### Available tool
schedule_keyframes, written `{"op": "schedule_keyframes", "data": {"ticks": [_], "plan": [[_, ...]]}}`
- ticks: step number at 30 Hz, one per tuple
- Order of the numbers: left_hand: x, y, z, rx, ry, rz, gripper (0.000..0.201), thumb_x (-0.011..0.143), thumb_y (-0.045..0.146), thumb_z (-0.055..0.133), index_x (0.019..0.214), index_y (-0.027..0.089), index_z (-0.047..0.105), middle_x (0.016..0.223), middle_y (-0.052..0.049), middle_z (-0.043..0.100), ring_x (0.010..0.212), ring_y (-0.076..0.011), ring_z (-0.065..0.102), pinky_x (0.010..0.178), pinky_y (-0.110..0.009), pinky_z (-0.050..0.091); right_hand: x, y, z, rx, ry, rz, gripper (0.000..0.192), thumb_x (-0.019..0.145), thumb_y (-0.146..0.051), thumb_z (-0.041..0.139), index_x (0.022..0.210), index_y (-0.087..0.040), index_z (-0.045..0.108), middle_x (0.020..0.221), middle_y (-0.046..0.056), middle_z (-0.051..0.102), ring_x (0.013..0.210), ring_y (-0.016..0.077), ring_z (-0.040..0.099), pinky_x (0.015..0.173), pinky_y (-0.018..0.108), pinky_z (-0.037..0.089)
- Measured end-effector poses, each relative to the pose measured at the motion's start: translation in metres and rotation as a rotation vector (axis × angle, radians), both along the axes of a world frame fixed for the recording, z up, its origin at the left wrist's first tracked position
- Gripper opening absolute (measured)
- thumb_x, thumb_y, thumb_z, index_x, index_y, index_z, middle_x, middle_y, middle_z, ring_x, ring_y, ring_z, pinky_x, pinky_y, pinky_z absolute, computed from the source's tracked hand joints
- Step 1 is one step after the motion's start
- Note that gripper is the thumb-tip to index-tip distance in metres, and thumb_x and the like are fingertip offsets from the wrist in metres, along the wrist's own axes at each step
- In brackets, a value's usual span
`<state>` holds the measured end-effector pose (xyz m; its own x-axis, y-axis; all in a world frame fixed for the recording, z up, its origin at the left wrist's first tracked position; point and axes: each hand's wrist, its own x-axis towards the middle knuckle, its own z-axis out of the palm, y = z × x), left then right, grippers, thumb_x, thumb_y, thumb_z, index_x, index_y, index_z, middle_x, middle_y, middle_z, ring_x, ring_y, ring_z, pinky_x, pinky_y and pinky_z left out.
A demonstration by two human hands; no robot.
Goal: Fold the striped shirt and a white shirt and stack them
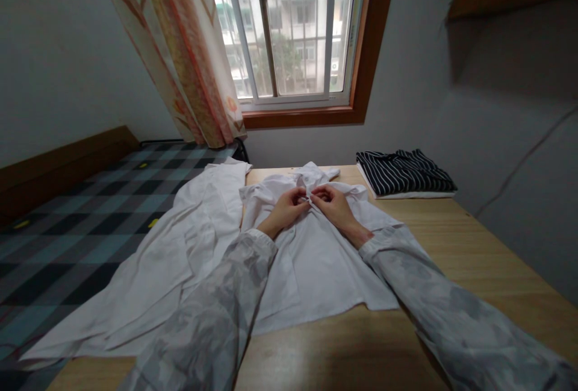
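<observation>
A white shirt point(311, 258) lies flat on the wooden table point(451, 246), collar toward the window. My left hand point(289, 207) and my right hand point(332, 204) meet at the shirt's front just below the collar. Both pinch the fabric where the two front edges come together, fingertips nearly touching. Whether a button is between them is too small to tell. Both my arms wear pale patterned sleeves.
A second white garment point(162, 270) spreads from the table's left side onto the plaid bed point(67, 228). A folded dark striped garment point(404, 171) sits at the table's far right. Window and floral curtain point(180, 47) stand behind; grey wall on the right.
</observation>
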<state>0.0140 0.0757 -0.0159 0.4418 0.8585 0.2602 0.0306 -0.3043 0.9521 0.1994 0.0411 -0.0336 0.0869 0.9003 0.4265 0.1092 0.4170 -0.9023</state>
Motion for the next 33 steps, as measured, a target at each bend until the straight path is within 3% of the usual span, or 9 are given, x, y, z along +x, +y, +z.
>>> {"op": "schedule_keyframes", "data": {"ticks": [7, 15, 26, 33], "plan": [[0.000, 0.002, 0.001, 0.006, -0.048, 0.073, 0.032, 0.074, 0.039, 0.086, 0.096, 0.015, 0.080, 0.093, -0.005, 0.079, 0.087, -0.0193, 0.069, 0.089, -0.034, 0.054, 0.000, 0.002, -0.003, 0.026, -0.073, -0.083, 0.032, 0.087, -0.049, 0.081, 0.098, -0.021, 0.071, 0.093, 0.006, 0.078, 0.081, 0.0211, 0.072, 0.075, 0.033, 0.057], [0.000, -0.005, 0.007, 0.051, -0.017, 0.109, 0.044, 0.075, 0.054, 0.093, 0.093, 0.015, 0.082, 0.093, -0.009, 0.080, 0.086, -0.0219, 0.070, 0.082, -0.034, 0.056, 0.000, 0.001, -0.003, 0.016, -0.050, -0.071, 0.031, 0.085, -0.048, 0.081, 0.097, -0.022, 0.070, 0.090, 0.006, 0.077, 0.079, 0.0216, 0.072, 0.072, 0.034, 0.057], [-0.003, 0.001, -0.003, 0.049, -0.013, 0.153, 0.040, 0.075, 0.049, 0.090, 0.096, 0.016, 0.083, 0.092, -0.008, 0.082, 0.080, -0.0201, 0.071, 0.075, -0.032, 0.056, 0.000, 0.000, -0.002, 0.054, -0.191, -0.144, 0.016, 0.087, -0.038, 0.074, 0.087, -0.022, 0.071, 0.084, 0.004, 0.077, 0.072, 0.0197, 0.067, 0.070, 0.033, 0.053], [-0.002, -0.001, -0.001, 0.057, 0.004, 0.153, 0.037, 0.074, 0.045, 0.090, 0.096, 0.015, 0.083, 0.091, -0.008, 0.083, 0.077, -0.0199, 0.071, 0.072, -0.032, 0.057, 0.003, -0.002, -0.003, 0.040, -0.237, -0.131, 0.018, 0.089, -0.040, 0.073, 0.086, -0.021, 0.074, 0.083, 0.005, 0.078, 0.072, 0.0207, 0.066, 0.072, 0.035, 0.053]]}}
